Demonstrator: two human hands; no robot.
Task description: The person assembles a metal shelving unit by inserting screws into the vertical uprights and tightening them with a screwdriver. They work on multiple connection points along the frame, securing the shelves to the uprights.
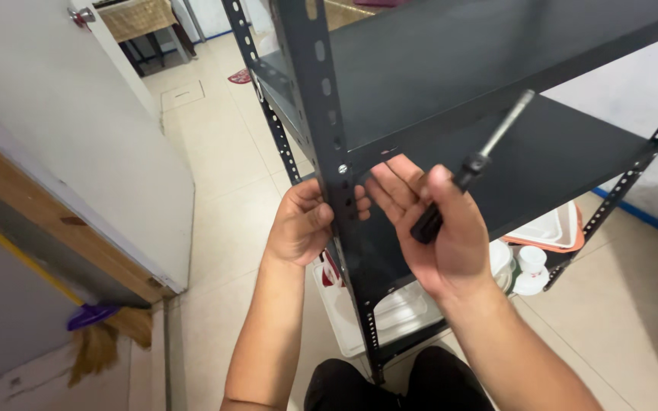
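Hands work at the front post (327, 114) of a dark metal rack, centre of the frame. Left hand (302, 222) wraps around the post from the left, fingers curled behind it, just below a silver bolt (342, 169) seated in one of the post's slots. Right hand (436, 228) sits right of the post, palm toward the camera and half open: the thumb pins a screwdriver (466, 173) against the palm, while the fingertips (391, 169) reach up to the front edge of the shelf (496, 53) near the bolt. Screwdriver handle is black; its metal shaft points to the upper right, across the lower shelf (565, 152), and touches nothing.

Second post (257, 68) stands behind, upper centre; a third (634, 171) runs down the right edge. White trays (390, 312) and small cups (531, 262) lie on the floor beneath the rack, lower centre to right. A door (85, 137) fills the upper left, and a broom (93, 335) with a yellow handle leans at lower left. Tiled floor (222, 160) runs to the top of the frame.
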